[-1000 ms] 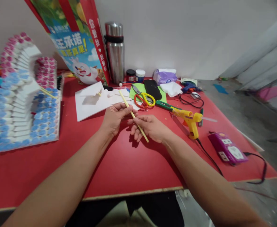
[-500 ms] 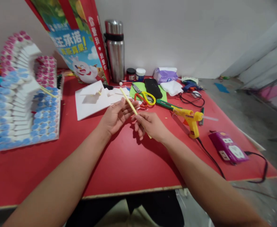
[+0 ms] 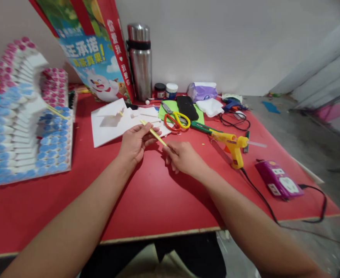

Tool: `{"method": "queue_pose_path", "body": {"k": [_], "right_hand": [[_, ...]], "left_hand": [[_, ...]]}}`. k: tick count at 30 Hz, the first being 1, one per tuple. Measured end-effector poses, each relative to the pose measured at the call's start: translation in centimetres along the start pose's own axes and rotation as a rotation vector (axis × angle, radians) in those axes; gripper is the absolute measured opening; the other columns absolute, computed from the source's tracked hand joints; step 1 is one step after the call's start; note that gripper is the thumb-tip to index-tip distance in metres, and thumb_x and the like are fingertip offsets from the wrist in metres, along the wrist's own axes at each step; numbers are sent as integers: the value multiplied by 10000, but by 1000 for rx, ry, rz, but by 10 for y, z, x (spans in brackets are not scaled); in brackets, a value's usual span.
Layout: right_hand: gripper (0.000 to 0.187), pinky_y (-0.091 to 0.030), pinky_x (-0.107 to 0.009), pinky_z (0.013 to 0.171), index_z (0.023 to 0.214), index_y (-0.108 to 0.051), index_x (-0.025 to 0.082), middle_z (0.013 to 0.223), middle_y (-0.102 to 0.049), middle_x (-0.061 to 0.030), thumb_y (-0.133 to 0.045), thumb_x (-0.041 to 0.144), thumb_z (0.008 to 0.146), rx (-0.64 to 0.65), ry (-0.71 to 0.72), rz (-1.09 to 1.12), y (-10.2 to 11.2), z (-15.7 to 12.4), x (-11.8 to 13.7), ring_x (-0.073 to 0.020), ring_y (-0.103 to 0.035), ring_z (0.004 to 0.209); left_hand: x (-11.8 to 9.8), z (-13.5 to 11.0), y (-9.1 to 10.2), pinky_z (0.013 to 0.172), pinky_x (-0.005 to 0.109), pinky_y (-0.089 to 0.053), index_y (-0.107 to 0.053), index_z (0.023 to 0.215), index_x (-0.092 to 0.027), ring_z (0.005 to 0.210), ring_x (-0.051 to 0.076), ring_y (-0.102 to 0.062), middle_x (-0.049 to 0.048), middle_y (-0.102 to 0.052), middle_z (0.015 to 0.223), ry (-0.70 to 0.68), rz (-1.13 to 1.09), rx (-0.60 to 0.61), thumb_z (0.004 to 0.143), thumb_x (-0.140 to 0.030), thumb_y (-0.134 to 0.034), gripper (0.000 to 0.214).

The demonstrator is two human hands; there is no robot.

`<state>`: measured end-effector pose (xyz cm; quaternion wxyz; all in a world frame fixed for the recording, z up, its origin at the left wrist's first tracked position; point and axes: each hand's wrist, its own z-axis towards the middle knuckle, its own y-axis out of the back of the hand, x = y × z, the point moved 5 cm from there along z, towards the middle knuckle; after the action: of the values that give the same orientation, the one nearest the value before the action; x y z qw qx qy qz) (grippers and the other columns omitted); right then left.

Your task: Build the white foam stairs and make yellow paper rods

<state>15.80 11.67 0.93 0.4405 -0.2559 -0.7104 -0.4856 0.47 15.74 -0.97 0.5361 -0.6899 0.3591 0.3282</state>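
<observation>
On my feed I see a smooth table (image 3: 164,208) with a soft sheen, a shiny metal bottle (image 3: 142,73), a smooth stick (image 3: 156,136) whose material I can't tell, and a plastic glue gun (image 3: 234,148).

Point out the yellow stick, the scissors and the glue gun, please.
Yellow stick (image 3: 157,137): head view, on its visible shaft.
Scissors (image 3: 176,114): head view, yellow handle near the pivot.
Glue gun (image 3: 232,144): head view, yellow body above the grip.

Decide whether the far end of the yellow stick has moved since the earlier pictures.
Yes: judged against the scissors, the far end of the yellow stick has shifted left and downward in view.
</observation>
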Motion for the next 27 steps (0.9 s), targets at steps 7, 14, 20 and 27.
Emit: {"method": "queue_pose_path", "body": {"k": [7,14,20,27], "right_hand": [[335,-455,-165,330,763,-539,188,612,-685,-14,-399,260,1059,58,-21,3,0,-2,2,-84,-577,349],[282,-473,-184,328,822,-570,175,584,-664,3,-403,214,1046,87,-124,208,0,-1,1,-108,-591,352],[199,-501,-190,344,917,-647,107,608,-645,14,-498,204,1006,246,-185,748,-3,0,1,-70,-495,357],[182,-299,-100,293,957,-681,78,574,-515,67,-559,207,997,432,-234,1003,-4,-1,4,-9,-261,351]], "left_hand": [[-1,1,-2,774,347,-639,-686,847,-85,772,223,-785,134,-782,824,13,17,39,875,-189,-732,117],[-2,2,-3,757,314,-638,-703,866,-81,765,203,-784,131,-788,826,34,-21,109,933,-135,-624,117],[-4,4,-2,770,255,-618,-714,867,-115,793,168,-776,85,-787,826,29,-97,146,903,-153,-701,53],[-4,1,-3,837,299,-618,-705,851,-140,808,176,-774,63,-782,822,21,-125,123,874,-203,-757,85]]}}
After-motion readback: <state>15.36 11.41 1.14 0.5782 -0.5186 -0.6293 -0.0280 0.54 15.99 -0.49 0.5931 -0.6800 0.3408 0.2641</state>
